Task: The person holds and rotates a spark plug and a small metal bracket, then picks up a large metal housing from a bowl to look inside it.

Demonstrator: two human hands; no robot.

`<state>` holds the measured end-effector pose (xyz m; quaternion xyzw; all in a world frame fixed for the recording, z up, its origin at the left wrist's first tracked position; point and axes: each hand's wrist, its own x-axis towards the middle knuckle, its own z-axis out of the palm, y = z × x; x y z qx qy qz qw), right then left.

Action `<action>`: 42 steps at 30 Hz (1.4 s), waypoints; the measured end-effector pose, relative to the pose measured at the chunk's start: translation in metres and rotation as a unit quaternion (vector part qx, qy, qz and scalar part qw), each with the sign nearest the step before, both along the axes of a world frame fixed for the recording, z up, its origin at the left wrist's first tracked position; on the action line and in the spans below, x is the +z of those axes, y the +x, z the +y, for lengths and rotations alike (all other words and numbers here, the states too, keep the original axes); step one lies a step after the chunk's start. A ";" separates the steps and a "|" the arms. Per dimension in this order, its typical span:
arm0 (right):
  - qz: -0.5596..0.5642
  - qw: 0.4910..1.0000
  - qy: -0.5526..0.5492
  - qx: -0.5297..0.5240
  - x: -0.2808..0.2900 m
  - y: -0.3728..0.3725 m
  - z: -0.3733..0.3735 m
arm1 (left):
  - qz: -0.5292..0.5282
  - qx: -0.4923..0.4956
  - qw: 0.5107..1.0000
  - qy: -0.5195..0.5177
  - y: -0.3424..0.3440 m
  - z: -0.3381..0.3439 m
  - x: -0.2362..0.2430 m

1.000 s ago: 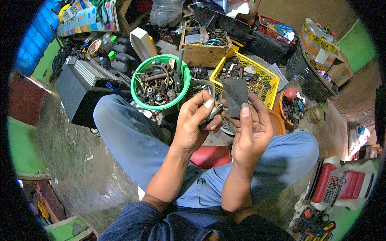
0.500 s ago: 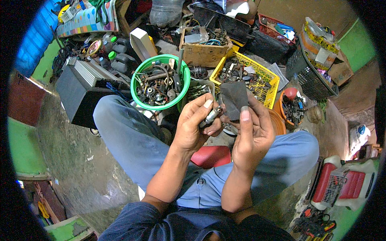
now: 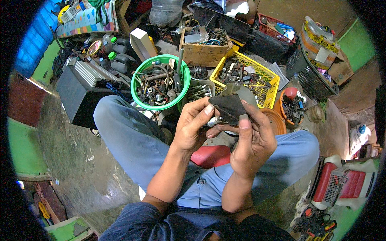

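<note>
Frame centre: left hand [image 3: 195, 128] grips small metal part [image 3: 215, 121], right hand [image 3: 251, 138] grips dark sheet [image 3: 228, 107]. Stained concrete floor [image 3: 76, 160] lower left; green tub [image 3: 161, 82], yellow crate [image 3: 246, 76] of parts above.

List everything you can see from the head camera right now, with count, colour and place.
dark rubber piece: one, dark grey, pinched in both hands
small metal part: one, silvery, at the left hand's fingertips
green basin: one, green, full of metal parts, ahead left
yellow crate: one, yellow, holding small hardware, ahead right
cardboard box: one, brown, behind the basin
black basket: one, black, far right
black case: one, black, left of the left knee
red stool: one, red, between the legs
left hand: on the metal part and rubber
right hand: thumb on the rubber
</note>
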<state>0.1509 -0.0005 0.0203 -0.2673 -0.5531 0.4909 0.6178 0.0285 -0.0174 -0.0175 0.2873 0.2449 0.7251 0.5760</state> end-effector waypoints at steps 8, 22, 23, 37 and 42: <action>0.023 1.000 -0.016 0.010 0.000 0.000 0.000 | 0.015 0.011 1.000 0.000 0.000 -0.001 0.001; -0.032 0.999 -0.034 -0.026 -0.005 0.000 0.004 | 0.058 -0.002 0.995 -0.085 0.004 -0.002 0.020; -0.047 0.998 -0.030 -0.027 -0.007 0.001 0.004 | 0.050 -0.023 0.997 -0.058 -0.001 -0.004 0.016; -0.037 0.998 -0.052 -0.027 -0.012 0.003 0.013 | 0.269 0.092 0.956 -0.072 0.001 -0.006 0.022; -0.132 0.989 -0.024 -0.066 -0.026 0.003 0.012 | 0.305 0.143 0.937 -0.089 0.004 -0.004 0.023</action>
